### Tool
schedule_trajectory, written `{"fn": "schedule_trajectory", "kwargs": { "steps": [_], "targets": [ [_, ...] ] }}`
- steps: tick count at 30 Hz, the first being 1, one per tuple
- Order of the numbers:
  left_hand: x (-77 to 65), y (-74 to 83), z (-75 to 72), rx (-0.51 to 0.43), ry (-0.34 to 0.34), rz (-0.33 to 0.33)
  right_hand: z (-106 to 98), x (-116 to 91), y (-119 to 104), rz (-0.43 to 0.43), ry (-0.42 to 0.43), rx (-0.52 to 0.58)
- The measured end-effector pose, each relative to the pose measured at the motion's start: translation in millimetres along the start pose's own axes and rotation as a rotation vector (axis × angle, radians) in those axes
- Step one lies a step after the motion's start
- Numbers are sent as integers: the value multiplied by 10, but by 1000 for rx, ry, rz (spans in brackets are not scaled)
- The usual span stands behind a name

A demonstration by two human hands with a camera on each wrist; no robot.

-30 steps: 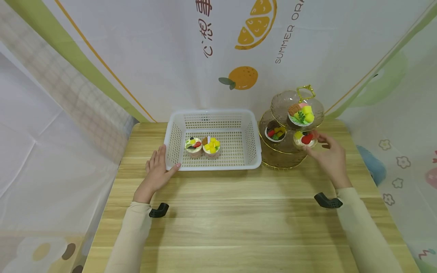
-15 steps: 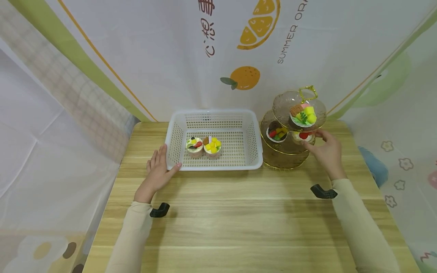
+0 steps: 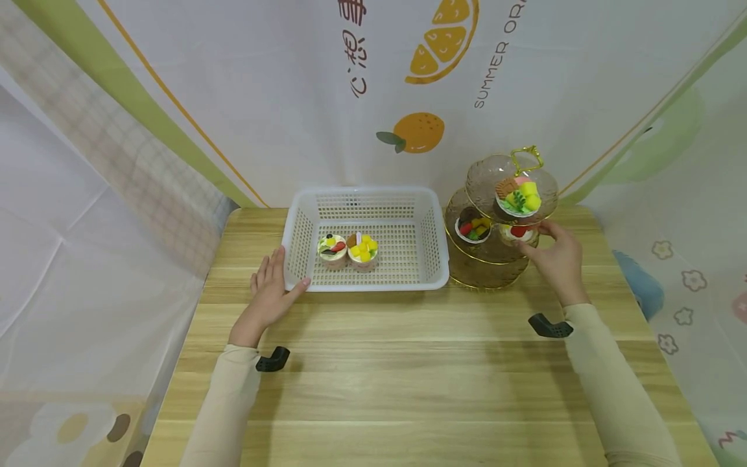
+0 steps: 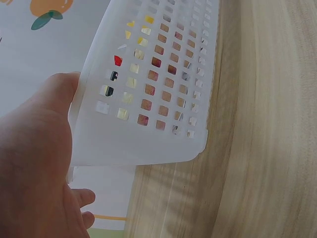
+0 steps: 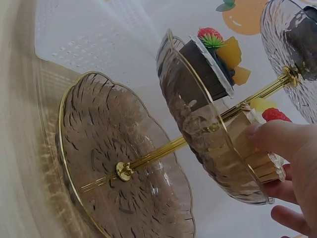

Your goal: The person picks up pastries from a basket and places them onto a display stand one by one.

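My right hand (image 3: 558, 263) pinches a toy cupcake (image 3: 518, 233) with a red strawberry on top, on the middle tier of a three-tier cake stand (image 3: 481, 275). The right wrist view shows thumb and fingers around its tan wrapper (image 5: 260, 171), which sits inside the tier's rim. Beside it on that tier stands a dark fruit cupcake (image 3: 473, 227). A cupcake with a biscuit and yellow fruit (image 3: 518, 196) occupies the top tier. With fingers extended, my left hand (image 3: 268, 292) rests against the near left corner of a white plastic basket (image 3: 373, 287), thumb on the rim.
Inside the basket, two cupcakes stand side by side: one with mixed fruit (image 3: 333, 251), one with yellow cubes (image 3: 363, 251). The bottom tier (image 5: 133, 153) of the stand shows bare. Behind the wooden table (image 3: 397, 376) hangs a printed cloth (image 3: 292, 130).
The right hand has moved left and inward, bringing the strawberry cupcake under the top tier and onto the middle one. Over the last half second it barely moves. The left hand stays at the basket.
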State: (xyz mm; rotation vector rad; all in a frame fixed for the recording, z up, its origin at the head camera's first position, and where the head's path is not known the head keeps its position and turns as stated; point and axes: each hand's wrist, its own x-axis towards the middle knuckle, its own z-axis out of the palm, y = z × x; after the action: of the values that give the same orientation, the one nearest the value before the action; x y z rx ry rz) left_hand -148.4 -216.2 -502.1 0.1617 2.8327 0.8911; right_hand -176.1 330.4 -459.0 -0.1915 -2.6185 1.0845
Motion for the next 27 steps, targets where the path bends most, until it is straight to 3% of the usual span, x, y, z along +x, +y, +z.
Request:
{"fn": "schedule_trajectory", "kwargs": {
  "steps": [27],
  "targets": [
    [-7,0,1,4,6,3,48,-19,40,-44,-14,-56]
  ]
}}
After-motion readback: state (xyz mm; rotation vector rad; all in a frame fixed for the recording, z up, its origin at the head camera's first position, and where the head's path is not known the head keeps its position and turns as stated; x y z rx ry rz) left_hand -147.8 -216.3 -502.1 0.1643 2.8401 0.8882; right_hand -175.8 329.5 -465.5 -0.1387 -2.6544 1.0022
